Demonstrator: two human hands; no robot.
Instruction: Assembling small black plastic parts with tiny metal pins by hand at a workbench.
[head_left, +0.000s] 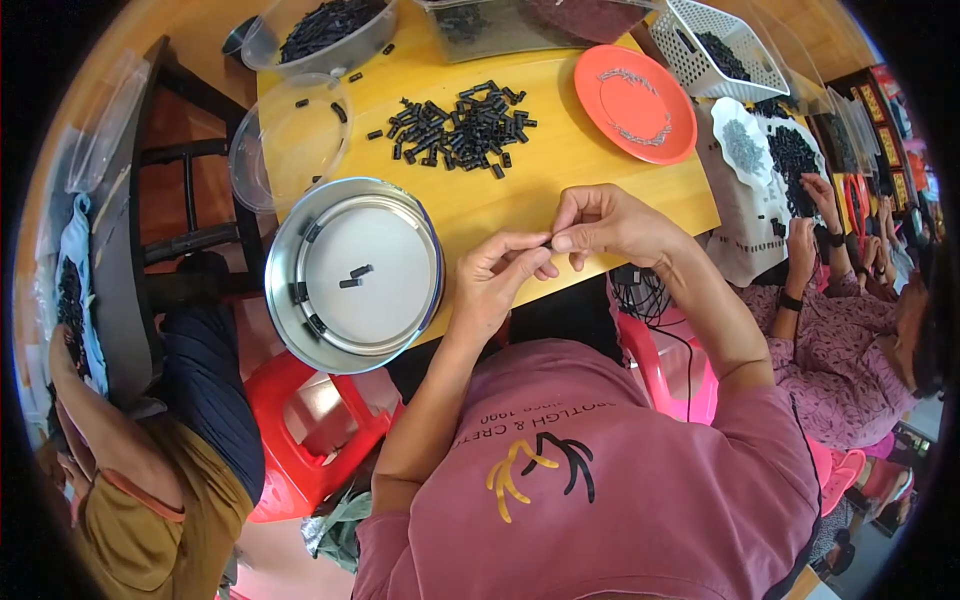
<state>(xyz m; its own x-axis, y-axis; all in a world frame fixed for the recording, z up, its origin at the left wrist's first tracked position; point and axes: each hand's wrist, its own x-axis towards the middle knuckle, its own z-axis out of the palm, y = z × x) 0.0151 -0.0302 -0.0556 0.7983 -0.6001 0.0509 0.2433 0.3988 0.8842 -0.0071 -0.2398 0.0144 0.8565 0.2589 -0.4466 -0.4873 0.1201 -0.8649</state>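
My left hand (pixel 497 280) and my right hand (pixel 605 225) meet over the near edge of the yellow table (pixel 560 165). Between their fingertips they pinch one small black plastic piece (pixel 547 243). A loose pile of the same black pieces (pixel 460 130) lies on the table beyond my hands. To the left sits a round metal tin (pixel 352 275) with a few black pieces inside. An orange plate (pixel 635 102) with small metal springs lies at the far right.
A clear plastic lid (pixel 285 140) and a bowl of black pieces (pixel 325 35) are at the far left. A white basket (pixel 725 50) stands at the back right. A person on the right works at a neighbouring surface; another person sits at the left. Red stool (pixel 310 430) below.
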